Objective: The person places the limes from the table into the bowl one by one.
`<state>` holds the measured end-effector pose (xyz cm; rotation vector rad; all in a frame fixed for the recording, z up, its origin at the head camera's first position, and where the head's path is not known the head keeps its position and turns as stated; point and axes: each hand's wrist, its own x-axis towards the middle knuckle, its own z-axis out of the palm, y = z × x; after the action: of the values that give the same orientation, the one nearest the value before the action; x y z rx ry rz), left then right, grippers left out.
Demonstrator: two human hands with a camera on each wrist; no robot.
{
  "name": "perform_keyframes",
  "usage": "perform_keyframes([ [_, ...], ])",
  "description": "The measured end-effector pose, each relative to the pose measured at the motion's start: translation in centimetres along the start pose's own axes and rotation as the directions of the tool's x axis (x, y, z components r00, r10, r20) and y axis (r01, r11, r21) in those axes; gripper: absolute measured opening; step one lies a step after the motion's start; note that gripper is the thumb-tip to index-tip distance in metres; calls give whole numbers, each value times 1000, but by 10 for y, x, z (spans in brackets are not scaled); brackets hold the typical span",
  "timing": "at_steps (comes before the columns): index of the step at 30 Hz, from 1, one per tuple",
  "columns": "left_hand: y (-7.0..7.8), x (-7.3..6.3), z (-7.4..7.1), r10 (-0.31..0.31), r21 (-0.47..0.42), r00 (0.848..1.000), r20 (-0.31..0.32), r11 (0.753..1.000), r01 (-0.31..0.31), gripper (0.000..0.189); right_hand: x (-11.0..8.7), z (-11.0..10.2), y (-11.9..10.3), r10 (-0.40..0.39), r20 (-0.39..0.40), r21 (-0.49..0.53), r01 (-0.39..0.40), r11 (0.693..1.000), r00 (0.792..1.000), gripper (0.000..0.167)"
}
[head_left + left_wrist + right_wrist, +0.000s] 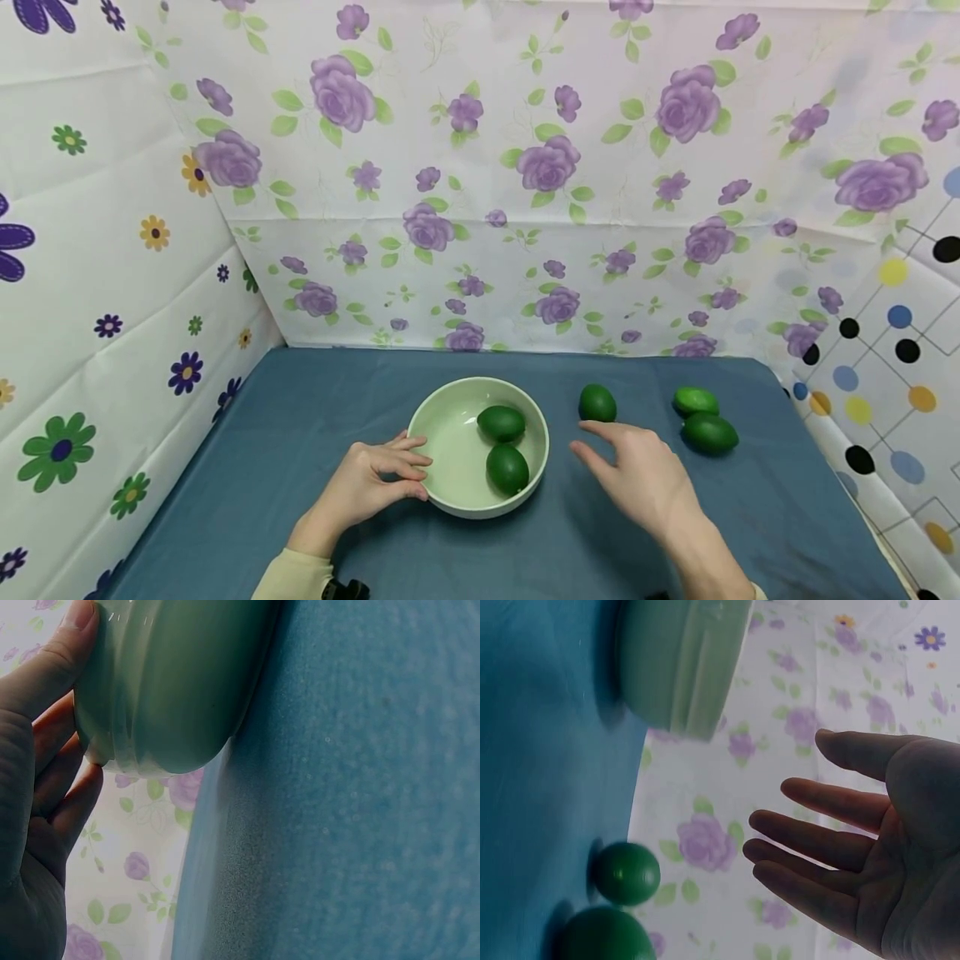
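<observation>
A pale green bowl (444, 467) stands on the blue cloth with two green limes inside, one lime (501, 423) behind the other (507, 469). At its left side my left hand (378, 477) holds the rim, thumb low and fingertips over the edge; the left wrist view shows the thumb (56, 664) against the bowl's wall. To the right of the bowl, my right hand (637, 471) hovers with fingers extended and nothing in it. Just beyond its fingertips lies a single lime (597, 403). In the right wrist view the palm (922, 855) faces the bowl, fingers spread.
Two more limes, one lighter lime (696, 402) and one darker lime (710, 434), lie close together farther right. The blue cloth (337, 392) covers the table. Flowered sheets (480, 192) rise behind and at the left, and a dotted sheet (900, 400) hangs at the right.
</observation>
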<state>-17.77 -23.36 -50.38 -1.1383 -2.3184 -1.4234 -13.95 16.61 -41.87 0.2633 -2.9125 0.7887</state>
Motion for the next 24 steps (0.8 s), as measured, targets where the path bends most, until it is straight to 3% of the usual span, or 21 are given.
perform_keyframes([
  [5,0,0,0,-5,0,1000,1,1000,5,16,-4,-12,14,78,50,-8,-78,997,996,54],
  [24,0,0,1,-10,9,1000,-10,1000,11,17,-19,-34,61,168,117,10,-171,985,979,60],
])
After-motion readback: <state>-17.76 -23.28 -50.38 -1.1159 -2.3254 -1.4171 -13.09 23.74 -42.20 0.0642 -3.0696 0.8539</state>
